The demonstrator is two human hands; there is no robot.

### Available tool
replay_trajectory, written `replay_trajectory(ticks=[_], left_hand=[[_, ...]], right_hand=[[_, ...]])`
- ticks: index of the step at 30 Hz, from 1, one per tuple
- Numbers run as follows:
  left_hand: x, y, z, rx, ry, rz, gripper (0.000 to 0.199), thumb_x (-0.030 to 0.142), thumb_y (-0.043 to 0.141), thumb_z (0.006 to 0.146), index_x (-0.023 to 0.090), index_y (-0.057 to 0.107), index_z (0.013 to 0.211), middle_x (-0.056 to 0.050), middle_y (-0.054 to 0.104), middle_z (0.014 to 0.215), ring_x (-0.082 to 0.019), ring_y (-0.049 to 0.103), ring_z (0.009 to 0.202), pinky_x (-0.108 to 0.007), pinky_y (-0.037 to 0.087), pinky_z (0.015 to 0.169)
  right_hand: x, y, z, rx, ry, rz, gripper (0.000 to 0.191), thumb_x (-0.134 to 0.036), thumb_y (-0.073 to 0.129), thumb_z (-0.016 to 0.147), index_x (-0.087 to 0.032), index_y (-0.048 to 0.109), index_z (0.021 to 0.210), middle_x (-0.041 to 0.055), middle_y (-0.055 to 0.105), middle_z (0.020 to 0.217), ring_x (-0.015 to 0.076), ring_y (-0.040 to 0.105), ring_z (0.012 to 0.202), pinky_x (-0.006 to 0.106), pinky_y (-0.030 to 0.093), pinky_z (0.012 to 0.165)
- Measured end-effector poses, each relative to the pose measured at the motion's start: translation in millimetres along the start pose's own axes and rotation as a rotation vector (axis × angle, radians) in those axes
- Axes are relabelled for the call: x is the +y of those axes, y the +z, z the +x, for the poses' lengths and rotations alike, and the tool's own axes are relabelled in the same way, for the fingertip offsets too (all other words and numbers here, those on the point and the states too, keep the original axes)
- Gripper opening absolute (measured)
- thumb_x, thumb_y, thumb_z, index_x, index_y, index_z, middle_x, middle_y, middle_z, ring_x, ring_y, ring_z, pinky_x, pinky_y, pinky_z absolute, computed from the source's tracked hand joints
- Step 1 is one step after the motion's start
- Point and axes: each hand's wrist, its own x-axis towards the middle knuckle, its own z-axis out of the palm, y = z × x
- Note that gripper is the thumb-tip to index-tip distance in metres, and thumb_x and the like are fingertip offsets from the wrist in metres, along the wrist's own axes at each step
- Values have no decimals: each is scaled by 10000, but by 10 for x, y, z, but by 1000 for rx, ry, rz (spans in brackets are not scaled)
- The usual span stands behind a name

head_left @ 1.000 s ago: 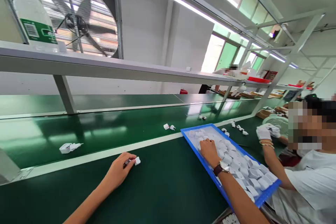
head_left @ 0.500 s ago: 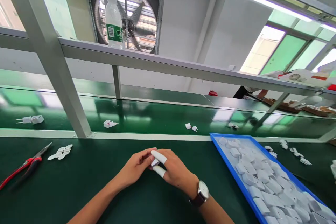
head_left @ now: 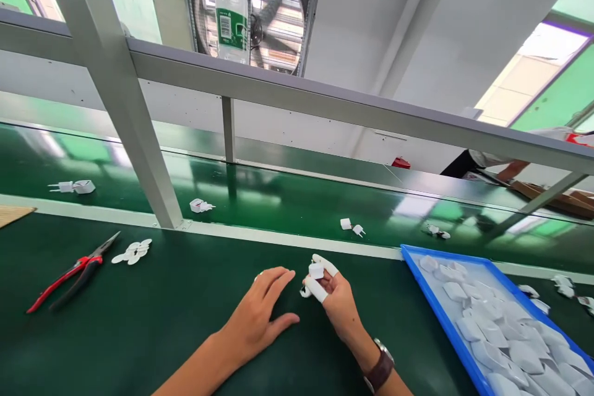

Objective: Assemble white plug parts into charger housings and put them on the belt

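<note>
My right hand (head_left: 336,300), with white finger cots on thumb and forefinger, pinches a small white plug housing (head_left: 316,271) above the dark green bench. Another small white piece (head_left: 305,291) shows just below it, partly hidden by the thumb; whether the two are joined I cannot tell. Just to the left is my left hand (head_left: 264,306), holding nothing, its thumb and fingers apart. A blue tray (head_left: 440,328) heaped with white plastic housings (head_left: 492,328) lies to the right of my right hand.
Red-and-black pliers (head_left: 77,272) and flat white pieces (head_left: 133,251) lie at left. Behind a metal rail, white plugs (head_left: 202,205) sit spaced along a glossy green belt (head_left: 288,204). More white parts (head_left: 563,285) lie beyond the tray. Another person's arm (head_left: 513,170) shows at the far right.
My hands have come apart. The right one has moved right with the white piece, while the left has let go and opened. The view has shifted too.
</note>
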Motion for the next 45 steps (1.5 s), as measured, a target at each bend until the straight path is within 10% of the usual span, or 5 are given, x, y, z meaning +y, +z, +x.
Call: replay_trajectory(ticks=[7, 14, 19, 36, 45], left_hand=[[199, 21, 70, 14, -308, -505, 185, 326, 599, 973, 262, 659, 1136, -61, 705, 1118, -211, 682, 973, -356, 572, 914], [287, -131, 207, 66, -718, -1140, 443, 497, 801, 806, 157, 710, 1076, -100, 770, 998, -231, 724, 894, -347, 608, 807], [290, -137, 192, 53, -756, -1235, 545, 406, 911, 696, 145, 710, 1131, -100, 781, 990, -232, 743, 890, -381, 583, 901], [282, -180, 157, -90, -744, -1104, 540, 353, 919, 661, 152, 691, 1108, -68, 743, 876, -164, 673, 696, -300, 544, 670], [-114, -214, 73, 115, -483, -26, 592, 192, 806, 716, 257, 629, 1277, -89, 631, 1302, -340, 541, 1271, -565, 426, 1094]], right_hand=[[-325, 123, -198, -164, 148, 333, 545, -553, 723, 863, -198, 633, 1267, 124, 716, 1205, 319, 691, 1127, 506, 604, 943], [-108, 78, -198, 49, -244, -167, 700, -392, 802, 806, -271, 519, 1435, 122, 561, 1413, 287, 605, 1247, 478, 558, 1029], [-132, 114, -265, -120, -351, -280, 453, -249, 648, 905, -261, 588, 1354, 56, 707, 1095, 204, 698, 970, 391, 601, 922], [-224, 49, -290, -272, -78, 46, 447, -352, 786, 826, -272, 679, 1252, 51, 754, 1141, 245, 731, 1033, 437, 598, 968], [-186, -65, -205, 10, -436, -240, 275, -248, 640, 934, -231, 692, 1203, 94, 710, 1127, 217, 700, 977, 334, 618, 822]])
